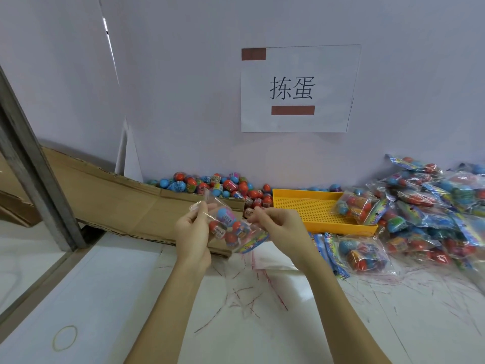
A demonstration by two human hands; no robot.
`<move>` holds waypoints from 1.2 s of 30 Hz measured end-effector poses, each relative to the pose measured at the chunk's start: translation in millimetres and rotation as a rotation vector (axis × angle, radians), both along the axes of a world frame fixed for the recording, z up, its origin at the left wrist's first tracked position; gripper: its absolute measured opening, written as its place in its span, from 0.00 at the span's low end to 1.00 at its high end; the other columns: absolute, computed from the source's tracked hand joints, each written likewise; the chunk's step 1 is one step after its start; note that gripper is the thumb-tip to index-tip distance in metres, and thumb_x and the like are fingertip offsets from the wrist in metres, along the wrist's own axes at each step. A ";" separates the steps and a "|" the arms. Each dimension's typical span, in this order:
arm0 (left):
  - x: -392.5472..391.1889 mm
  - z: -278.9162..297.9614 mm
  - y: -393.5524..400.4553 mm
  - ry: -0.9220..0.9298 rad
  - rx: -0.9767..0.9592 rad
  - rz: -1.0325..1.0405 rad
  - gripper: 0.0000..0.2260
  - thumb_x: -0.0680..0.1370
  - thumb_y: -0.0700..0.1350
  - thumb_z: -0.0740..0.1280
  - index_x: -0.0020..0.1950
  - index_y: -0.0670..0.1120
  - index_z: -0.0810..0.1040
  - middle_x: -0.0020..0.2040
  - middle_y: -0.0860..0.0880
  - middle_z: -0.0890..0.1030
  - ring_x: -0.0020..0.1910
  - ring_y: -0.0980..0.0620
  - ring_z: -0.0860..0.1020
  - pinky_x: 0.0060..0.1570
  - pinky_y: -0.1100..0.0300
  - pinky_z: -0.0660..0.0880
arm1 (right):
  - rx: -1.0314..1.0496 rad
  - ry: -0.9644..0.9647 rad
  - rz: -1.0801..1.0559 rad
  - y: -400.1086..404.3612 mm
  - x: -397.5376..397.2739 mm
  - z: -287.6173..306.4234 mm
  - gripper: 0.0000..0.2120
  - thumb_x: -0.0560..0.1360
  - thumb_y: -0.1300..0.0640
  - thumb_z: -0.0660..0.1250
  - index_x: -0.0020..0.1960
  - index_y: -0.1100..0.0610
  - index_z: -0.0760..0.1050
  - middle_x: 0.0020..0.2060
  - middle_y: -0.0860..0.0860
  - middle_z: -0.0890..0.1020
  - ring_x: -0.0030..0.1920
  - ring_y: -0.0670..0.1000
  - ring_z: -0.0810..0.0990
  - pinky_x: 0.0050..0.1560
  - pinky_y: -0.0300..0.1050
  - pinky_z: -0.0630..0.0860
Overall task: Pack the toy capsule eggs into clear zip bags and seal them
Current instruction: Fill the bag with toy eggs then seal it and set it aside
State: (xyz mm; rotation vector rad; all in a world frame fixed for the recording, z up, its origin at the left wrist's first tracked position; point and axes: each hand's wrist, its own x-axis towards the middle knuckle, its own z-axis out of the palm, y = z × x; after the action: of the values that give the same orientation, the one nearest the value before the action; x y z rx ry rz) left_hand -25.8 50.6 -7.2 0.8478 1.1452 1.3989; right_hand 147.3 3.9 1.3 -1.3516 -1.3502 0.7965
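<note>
A clear zip bag (pixel 231 227) with several red and blue capsule eggs inside hangs between my hands above the white table. My left hand (pixel 193 232) pinches the bag's top edge at its left end. My right hand (pixel 278 222) pinches the same edge at its right end. A pile of loose capsule eggs (pixel 217 186) lies against the wall behind my hands. Several filled bags (pixel 433 206) are heaped at the right, and one filled bag (pixel 364 254) lies nearer on the table.
A yellow perforated tray (pixel 309 211) sits right of my hands, with a filled bag leaning on its far corner. Flattened cardboard (pixel 118 200) lies at the left along the wall. A metal post (pixel 34 164) stands at far left. A rubber band (pixel 65 337) lies near the table's front left.
</note>
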 end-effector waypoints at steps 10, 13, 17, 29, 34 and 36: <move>-1.8 -0.3 0.5 -0.012 -0.107 -0.052 0.25 0.81 0.68 0.59 0.52 0.48 0.83 0.44 0.47 0.88 0.41 0.52 0.86 0.37 0.59 0.78 | -0.042 -0.220 0.214 -3.1 -2.9 0.1 0.08 0.81 0.51 0.67 0.52 0.49 0.85 0.43 0.49 0.87 0.45 0.50 0.83 0.45 0.46 0.81; -4.5 5.0 1.4 0.001 -0.080 -0.263 0.32 0.71 0.75 0.64 0.57 0.49 0.83 0.48 0.45 0.88 0.46 0.47 0.87 0.42 0.54 0.82 | -0.077 -0.156 0.201 -5.0 4.3 1.4 0.10 0.82 0.49 0.65 0.51 0.48 0.85 0.43 0.49 0.87 0.42 0.53 0.81 0.40 0.46 0.77; -2.5 3.3 -1.1 0.032 -0.037 -0.163 0.15 0.72 0.51 0.80 0.54 0.46 0.84 0.45 0.46 0.88 0.42 0.51 0.88 0.33 0.60 0.81 | -0.114 -0.153 0.190 -4.5 10.8 0.5 0.14 0.82 0.47 0.64 0.52 0.52 0.87 0.44 0.51 0.88 0.47 0.59 0.83 0.46 0.58 0.81; 3.8 5.6 -9.6 0.483 0.326 -0.214 0.22 0.61 0.63 0.78 0.46 0.50 0.83 0.39 0.56 0.86 0.40 0.58 0.84 0.33 0.65 0.80 | -0.149 -0.036 0.324 -5.7 11.9 0.9 0.16 0.79 0.49 0.71 0.65 0.48 0.79 0.55 0.44 0.87 0.55 0.46 0.85 0.55 0.47 0.83; 8.5 5.0 -11.0 0.290 0.224 -0.148 0.27 0.65 0.65 0.77 0.56 0.51 0.80 0.46 0.52 0.87 0.44 0.55 0.86 0.41 0.59 0.82 | -0.131 0.035 0.186 -1.3 11.8 -1.6 0.10 0.77 0.55 0.73 0.58 0.54 0.84 0.49 0.48 0.88 0.52 0.47 0.86 0.48 0.44 0.84; 3.3 4.2 -6.8 0.151 0.196 -0.158 0.16 0.76 0.54 0.75 0.57 0.45 0.82 0.46 0.48 0.88 0.45 0.50 0.87 0.42 0.59 0.83 | -0.121 0.105 0.133 -1.1 16.3 -2.1 0.07 0.78 0.56 0.73 0.55 0.54 0.85 0.49 0.49 0.88 0.52 0.49 0.86 0.49 0.45 0.84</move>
State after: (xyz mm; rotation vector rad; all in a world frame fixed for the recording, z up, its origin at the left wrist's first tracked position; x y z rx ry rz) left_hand -22.4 43.7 -3.0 1.1751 1.0402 1.3473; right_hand 163.6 2.8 -0.8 -1.3035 -1.3377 1.0390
